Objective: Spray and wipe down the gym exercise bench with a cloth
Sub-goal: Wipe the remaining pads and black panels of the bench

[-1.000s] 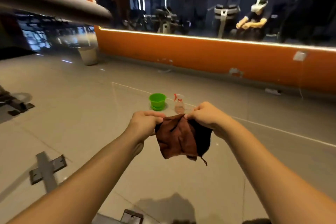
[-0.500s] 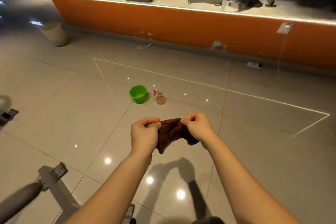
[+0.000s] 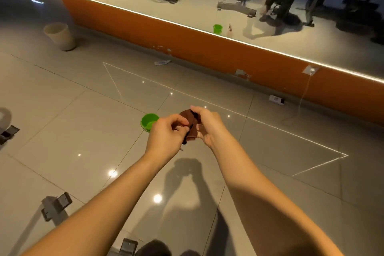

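Observation:
A brown cloth (image 3: 192, 125) is bunched up between my two hands, held out in front of me above the tiled floor. My left hand (image 3: 166, 134) pinches its lower part and my right hand (image 3: 207, 125) grips its upper part; the hands almost touch. A small green bucket (image 3: 148, 121) stands on the floor just left of and behind my left hand. The spray bottle is hidden behind my hands; only its reflection (image 3: 229, 31) shows in the wall mirror. Grey metal bench feet (image 3: 56, 207) lie at the lower left.
An orange wall base (image 3: 207, 52) with a lit mirror above it runs across the back. A beige waste bin (image 3: 59, 36) stands at the far left by the wall. A white power strip (image 3: 276, 99) and its cable lie near the wall. Another equipment foot (image 3: 9, 133) sits at the left edge.
My hands have come together, and the cloth that hung spread between them is now crumpled into a small bundle. My view has tilted downward toward the floor.

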